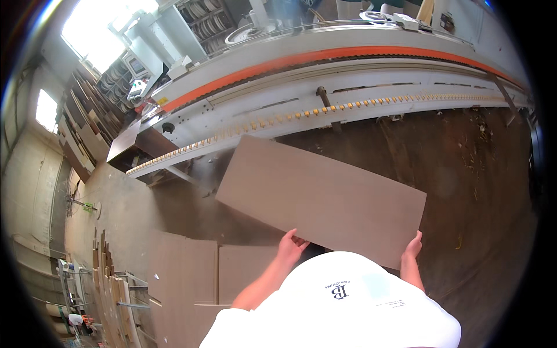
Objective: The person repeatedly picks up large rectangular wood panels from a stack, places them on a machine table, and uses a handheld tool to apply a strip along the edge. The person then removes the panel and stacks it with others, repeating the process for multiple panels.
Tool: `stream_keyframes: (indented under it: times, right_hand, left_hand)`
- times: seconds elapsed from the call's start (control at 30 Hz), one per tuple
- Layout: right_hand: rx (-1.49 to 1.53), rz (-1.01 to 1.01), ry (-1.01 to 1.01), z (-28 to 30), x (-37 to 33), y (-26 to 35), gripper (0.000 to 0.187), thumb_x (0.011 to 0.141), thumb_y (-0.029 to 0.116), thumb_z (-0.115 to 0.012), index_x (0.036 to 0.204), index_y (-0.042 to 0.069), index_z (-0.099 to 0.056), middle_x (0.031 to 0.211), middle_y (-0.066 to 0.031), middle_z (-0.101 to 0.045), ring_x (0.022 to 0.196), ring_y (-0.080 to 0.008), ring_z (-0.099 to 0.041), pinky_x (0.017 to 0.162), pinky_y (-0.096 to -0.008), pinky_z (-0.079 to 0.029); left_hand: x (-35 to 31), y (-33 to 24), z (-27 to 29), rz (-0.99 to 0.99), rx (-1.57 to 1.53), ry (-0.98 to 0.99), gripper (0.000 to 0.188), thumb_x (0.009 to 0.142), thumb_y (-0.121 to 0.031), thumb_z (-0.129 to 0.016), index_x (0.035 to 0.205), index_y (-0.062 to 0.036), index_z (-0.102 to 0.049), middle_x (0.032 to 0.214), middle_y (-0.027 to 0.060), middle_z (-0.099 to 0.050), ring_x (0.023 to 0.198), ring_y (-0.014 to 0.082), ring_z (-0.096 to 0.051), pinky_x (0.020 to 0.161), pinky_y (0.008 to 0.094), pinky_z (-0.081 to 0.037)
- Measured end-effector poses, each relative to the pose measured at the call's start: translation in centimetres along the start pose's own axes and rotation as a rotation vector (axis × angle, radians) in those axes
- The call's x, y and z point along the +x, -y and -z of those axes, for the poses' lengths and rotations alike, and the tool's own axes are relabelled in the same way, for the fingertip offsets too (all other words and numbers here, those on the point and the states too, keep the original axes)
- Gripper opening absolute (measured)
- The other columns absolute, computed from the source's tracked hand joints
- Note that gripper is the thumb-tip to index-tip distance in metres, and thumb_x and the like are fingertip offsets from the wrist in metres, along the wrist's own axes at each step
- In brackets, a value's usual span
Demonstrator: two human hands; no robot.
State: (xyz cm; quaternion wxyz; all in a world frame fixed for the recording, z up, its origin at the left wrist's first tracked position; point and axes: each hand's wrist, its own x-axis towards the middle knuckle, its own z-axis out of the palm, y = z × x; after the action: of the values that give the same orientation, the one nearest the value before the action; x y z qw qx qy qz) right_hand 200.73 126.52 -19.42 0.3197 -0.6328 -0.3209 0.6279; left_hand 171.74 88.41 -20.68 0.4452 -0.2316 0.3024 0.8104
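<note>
A large rectangular brown board (322, 194) is held up in front of me, tilted, its far left corner close to the machine's roller rail. My left hand (291, 246) grips the near long edge, thumb along the rim and the other fingers curling beneath. On the short right edge, my right hand (412, 247) is closed round the board near its near corner; some of those fingers are hidden behind it. Both forearms reach out from my white shirt.
Ahead runs a long machine (261, 69) with an orange strip and a roller rail (278, 119). Stacked brown boards (183, 267) lie at my lower left, beside upright strips (110, 290). More panels (87, 122) lean at the far left wall. A person (78, 320) is far off, lower left.
</note>
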Motion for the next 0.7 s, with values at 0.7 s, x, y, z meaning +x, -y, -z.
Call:
stream_keyframes:
  times: [0.7]
  right_hand:
    - [-0.368,0.062,-0.147,-26.0,6.9,-3.4,0.068,0.103,0.051,-0.047,0.139,-0.006,-0.058,0.137,-0.0136,-0.064,0.124,-0.0252,-0.061,0.107,-0.0365,-0.044]
  left_hand:
    - [21.7,-38.8,-14.0,-0.159,1.999,0.100,0.038,0.095,-0.040,-0.062,0.111,-0.0072,-0.074,0.106,0.0138,-0.075,0.101,0.0327,-0.071,0.087,0.0433,-0.056]
